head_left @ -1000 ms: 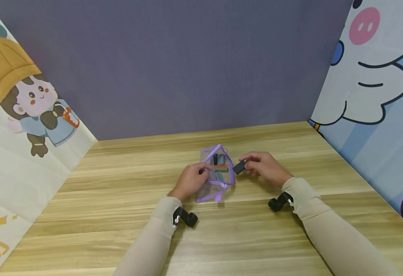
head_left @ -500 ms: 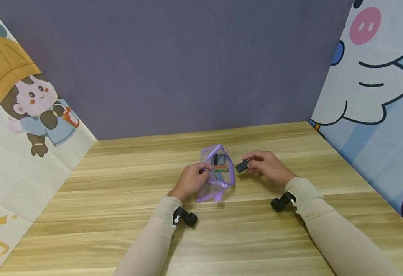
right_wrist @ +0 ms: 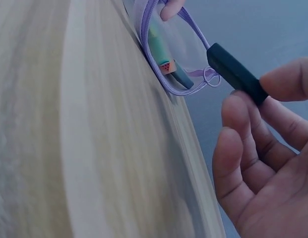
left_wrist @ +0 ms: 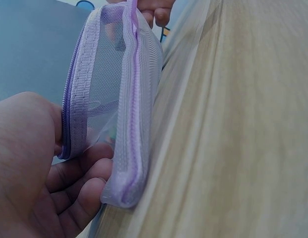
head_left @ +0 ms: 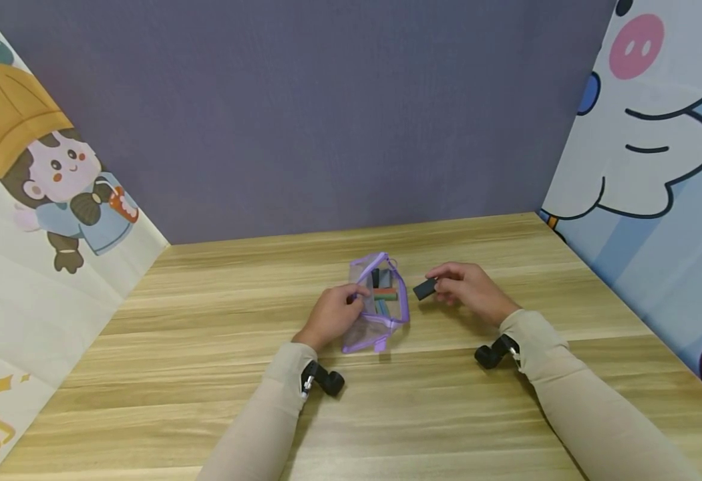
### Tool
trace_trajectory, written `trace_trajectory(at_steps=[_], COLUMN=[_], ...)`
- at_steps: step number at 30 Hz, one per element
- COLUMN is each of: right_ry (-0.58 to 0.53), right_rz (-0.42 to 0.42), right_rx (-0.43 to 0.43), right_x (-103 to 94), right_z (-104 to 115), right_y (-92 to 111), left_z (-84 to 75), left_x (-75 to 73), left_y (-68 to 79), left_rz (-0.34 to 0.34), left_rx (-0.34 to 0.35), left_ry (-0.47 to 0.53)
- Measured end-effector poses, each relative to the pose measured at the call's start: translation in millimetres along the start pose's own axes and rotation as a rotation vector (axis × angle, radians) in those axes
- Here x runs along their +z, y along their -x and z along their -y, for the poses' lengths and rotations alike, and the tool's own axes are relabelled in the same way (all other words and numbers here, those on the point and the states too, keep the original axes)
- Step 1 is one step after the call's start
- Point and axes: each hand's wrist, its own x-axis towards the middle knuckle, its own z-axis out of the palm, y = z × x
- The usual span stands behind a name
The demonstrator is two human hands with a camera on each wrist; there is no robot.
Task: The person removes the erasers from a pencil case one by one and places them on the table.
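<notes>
A mesh zip pouch with purple trim [head_left: 405,307] lies on the table, its zipped mouth spread wide toward the right. My left hand [head_left: 334,312] grips the pouch's upper edge between thumb and fingers, some of them behind the mesh in the left wrist view. Inside the pouch show a green-and-orange item [head_left: 385,294], dark pieces [head_left: 385,277] and a bluish strip [head_left: 382,307]. Just right of the mouth, my right hand [head_left: 467,288] pinches a small dark rectangular block [right_wrist: 235,72] between thumb and fingertips, held up off the table; its exact kind cannot be told.
The wood-grain table [head_left: 206,401] stretches around the pouch on all sides. A grey-purple panel [head_left: 326,120] stands along its back edge. Cartoon-printed panels [head_left: 639,160] rise at the left and right. A small camera is strapped to each wrist.
My right hand has drawn the dark block slightly right, away from the pouch's mouth. My left hand and the pouch have stayed in place.
</notes>
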Motion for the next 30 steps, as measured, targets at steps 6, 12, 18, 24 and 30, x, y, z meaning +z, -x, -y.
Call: trace_trajectory(at_steps=[6,12,18,24,30], right_ry=[0.003,-0.009,-0.014,-0.009,-0.020], right_rz=[0.000,-0.002,-0.008,-0.033,-0.044], right_rx=[0.016,0.017,0.022,0.025,0.026], right_x=[-3.0,-3.7,-4.5,-9.1,-12.7], right_z=[-0.1,-0.7,-3.4,-3.9,-2.5], right_y=[0.6,1.6,3.3,5.7,7.8], left_z=[-1.2,-2.0,-2.2,-1.8,-1.9], left_x=[0.1,0.3,-1.0,-2.0,-1.0], left_y=[-0.1,-0.1,0.8,1.1,1.1], left_rz=[0.002,0.001,0.004,0.004,0.012], left_rx=[-0.001,-0.001,-0.007,-0.003,-0.009], left_ry=[-0.002,-0.015,-0.008,-0.006,-0.005])
